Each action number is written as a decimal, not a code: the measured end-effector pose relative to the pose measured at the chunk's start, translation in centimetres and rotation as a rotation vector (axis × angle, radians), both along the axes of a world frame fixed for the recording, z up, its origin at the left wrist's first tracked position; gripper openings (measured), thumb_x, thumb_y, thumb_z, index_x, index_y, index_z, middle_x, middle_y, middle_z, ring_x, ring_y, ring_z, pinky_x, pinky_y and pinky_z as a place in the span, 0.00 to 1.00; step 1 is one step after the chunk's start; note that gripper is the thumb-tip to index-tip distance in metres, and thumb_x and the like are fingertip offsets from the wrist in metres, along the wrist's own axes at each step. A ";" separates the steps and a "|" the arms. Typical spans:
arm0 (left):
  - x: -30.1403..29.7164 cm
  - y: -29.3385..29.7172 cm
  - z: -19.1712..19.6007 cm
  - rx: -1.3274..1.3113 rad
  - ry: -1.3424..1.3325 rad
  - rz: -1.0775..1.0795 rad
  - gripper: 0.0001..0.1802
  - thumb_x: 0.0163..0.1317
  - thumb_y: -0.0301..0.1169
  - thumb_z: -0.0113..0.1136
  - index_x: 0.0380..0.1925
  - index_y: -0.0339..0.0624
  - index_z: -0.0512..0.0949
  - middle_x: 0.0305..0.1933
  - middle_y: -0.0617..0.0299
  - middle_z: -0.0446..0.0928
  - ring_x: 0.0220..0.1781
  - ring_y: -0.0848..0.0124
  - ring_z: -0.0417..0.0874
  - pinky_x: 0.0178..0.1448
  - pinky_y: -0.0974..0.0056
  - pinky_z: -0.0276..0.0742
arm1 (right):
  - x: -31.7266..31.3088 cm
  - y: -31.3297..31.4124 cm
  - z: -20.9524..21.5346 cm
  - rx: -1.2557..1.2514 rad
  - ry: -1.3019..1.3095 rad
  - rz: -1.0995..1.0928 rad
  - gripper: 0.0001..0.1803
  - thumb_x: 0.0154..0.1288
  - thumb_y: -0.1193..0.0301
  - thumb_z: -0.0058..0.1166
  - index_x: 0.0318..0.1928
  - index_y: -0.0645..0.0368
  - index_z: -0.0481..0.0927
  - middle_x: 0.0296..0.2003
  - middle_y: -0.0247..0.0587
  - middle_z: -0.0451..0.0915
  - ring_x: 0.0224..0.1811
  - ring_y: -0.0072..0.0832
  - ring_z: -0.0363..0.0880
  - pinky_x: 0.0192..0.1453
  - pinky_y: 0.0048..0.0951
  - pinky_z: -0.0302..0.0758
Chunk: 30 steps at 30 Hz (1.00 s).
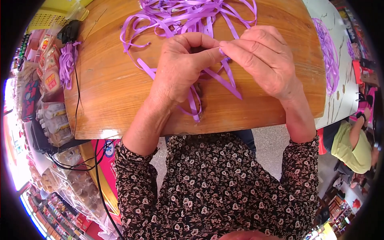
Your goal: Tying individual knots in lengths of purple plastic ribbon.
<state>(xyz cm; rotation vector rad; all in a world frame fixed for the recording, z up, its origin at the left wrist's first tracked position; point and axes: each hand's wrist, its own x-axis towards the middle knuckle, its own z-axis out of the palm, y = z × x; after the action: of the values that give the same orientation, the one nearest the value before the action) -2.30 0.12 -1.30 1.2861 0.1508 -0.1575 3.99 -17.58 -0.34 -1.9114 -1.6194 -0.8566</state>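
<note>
Above the wooden table, my left hand (182, 64) and my right hand (264, 60) meet fingertip to fingertip. Both pinch a narrow purple ribbon (230, 78); a small gathered bit of it shows between the tips. Cut ends of ribbon hang below the fingers, one pointing toward the table's near edge. More loops dangle under my left wrist. Just beyond the hands lies a loose tangle of purple ribbons (188, 18), with some knots in it. My fingers hide most of the part being pinched.
The brown wooden table (112, 96) has a bundle of purple ribbon (69, 64) at its left edge, by a black cable. A yellow basket (46, 20) stands far left. On a white marbled surface (340, 104) at right lies more ribbon (328, 56). Another person (352, 146) sits beyond it.
</note>
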 end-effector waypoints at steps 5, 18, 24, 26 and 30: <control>0.3 0.5 -0.1 -0.043 0.076 -0.118 0.08 0.53 0.26 0.64 0.32 0.33 0.78 0.27 0.64 0.78 0.26 0.80 0.75 0.30 0.76 0.69 | 0.6 -0.5 0.5 -0.006 -0.004 0.064 0.19 0.38 0.75 0.61 0.36 0.66 0.81 0.26 0.37 0.78 0.31 0.30 0.76 0.34 0.30 0.72; 0.1 -0.7 0.0 -0.005 -0.075 0.034 0.08 0.54 0.29 0.63 0.30 0.37 0.76 0.24 0.66 0.76 0.23 0.82 0.74 0.25 0.78 0.69 | 0.1 -0.3 0.4 0.077 0.466 0.017 0.13 0.44 0.78 0.65 0.34 0.64 0.80 0.26 0.37 0.78 0.29 0.30 0.76 0.33 0.25 0.71; -0.2 -0.9 0.2 0.072 -0.124 0.065 0.06 0.54 0.27 0.61 0.29 0.37 0.76 0.23 0.69 0.74 0.21 0.85 0.72 0.24 0.80 0.68 | -0.6 0.0 0.2 0.149 0.783 0.054 0.06 0.52 0.85 0.58 0.33 0.66 0.79 0.27 0.38 0.78 0.31 0.25 0.75 0.36 0.22 0.69; -0.2 -1.0 0.3 0.063 -0.123 0.058 0.06 0.54 0.26 0.61 0.29 0.37 0.76 0.23 0.69 0.74 0.22 0.85 0.72 0.24 0.80 0.68 | -0.6 -0.1 0.2 0.163 0.850 0.058 0.06 0.53 0.86 0.56 0.33 0.67 0.79 0.27 0.38 0.78 0.31 0.24 0.74 0.36 0.22 0.69; -0.3 -1.4 0.2 0.068 -0.200 0.121 0.05 0.55 0.25 0.60 0.30 0.36 0.75 0.24 0.69 0.74 0.23 0.85 0.72 0.26 0.80 0.68 | -0.7 0.0 0.3 0.187 0.825 0.051 0.06 0.53 0.85 0.57 0.34 0.67 0.79 0.28 0.38 0.78 0.32 0.23 0.75 0.39 0.21 0.70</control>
<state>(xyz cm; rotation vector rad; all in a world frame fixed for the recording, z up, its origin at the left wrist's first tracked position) -2.56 -1.30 -1.08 1.3485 0.0630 0.0806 3.27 -17.60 -0.05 -1.7342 -1.0291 -0.1276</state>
